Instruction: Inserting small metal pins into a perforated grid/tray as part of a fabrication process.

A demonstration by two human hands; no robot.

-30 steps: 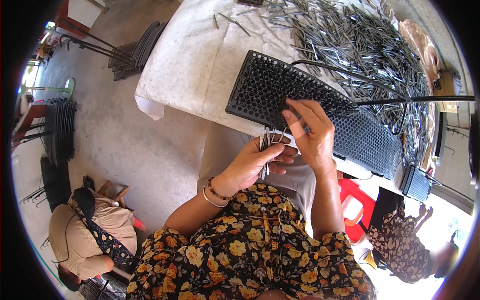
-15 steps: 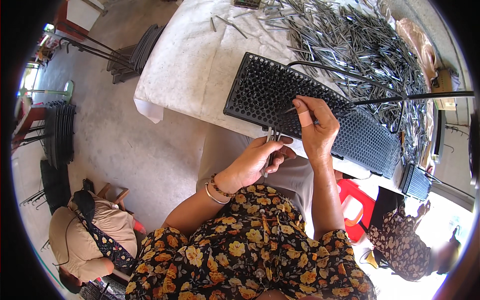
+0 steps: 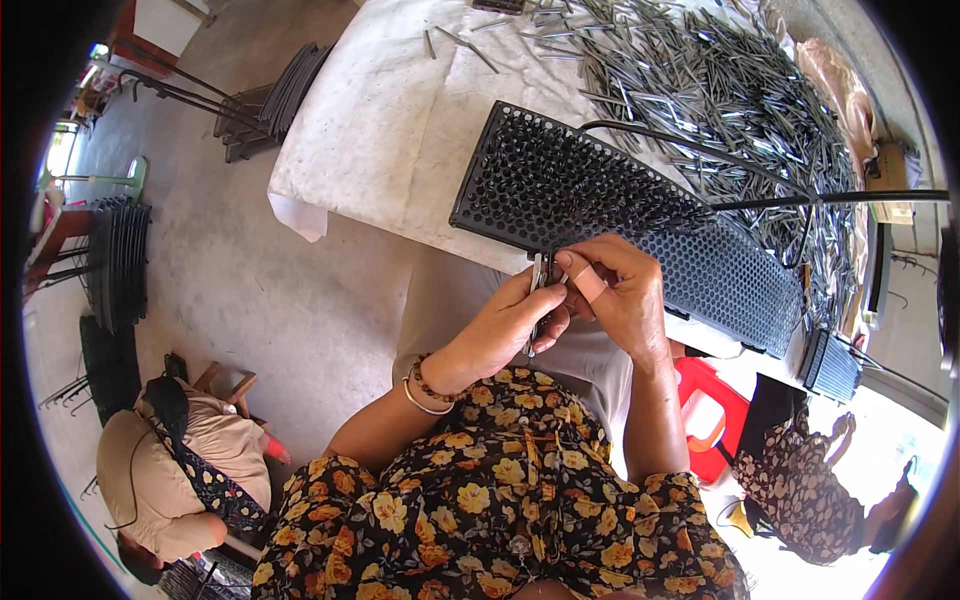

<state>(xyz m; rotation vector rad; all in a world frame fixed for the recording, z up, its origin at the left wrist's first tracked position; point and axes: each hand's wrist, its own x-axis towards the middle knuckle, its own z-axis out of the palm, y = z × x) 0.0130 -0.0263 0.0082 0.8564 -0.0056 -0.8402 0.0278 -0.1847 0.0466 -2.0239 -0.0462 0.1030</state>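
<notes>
My left hand [image 3: 503, 328] is closed round a small bunch of thin metal rods [image 3: 538, 272], which stick up past its thumb and fingers. At the top of that bunch my right hand [image 3: 628, 298], with a pale band round one finger, pinches with thumb and forefinger. Whether a single rod is between those fingertips is hidden. Just beyond both hands, a long black tray [image 3: 490, 236] full of round holes lies aslant along the table edge. Short dark pieces stand crowded in the holes of its left part, while the right part shows bare holes.
A large heap of loose metal rods [image 3: 720, 100] covers the far right of the white-covered table [image 3: 390, 130]. Black bent bars [image 3: 760, 202] cross above the tray. A red stool [image 3: 705, 410] stands at right. Two other people sit nearby, at lower left and lower right.
My right hand has come down and left from above the tray to the rods in my left hand. My left hand has stayed nearly in place, holding the bunch.
</notes>
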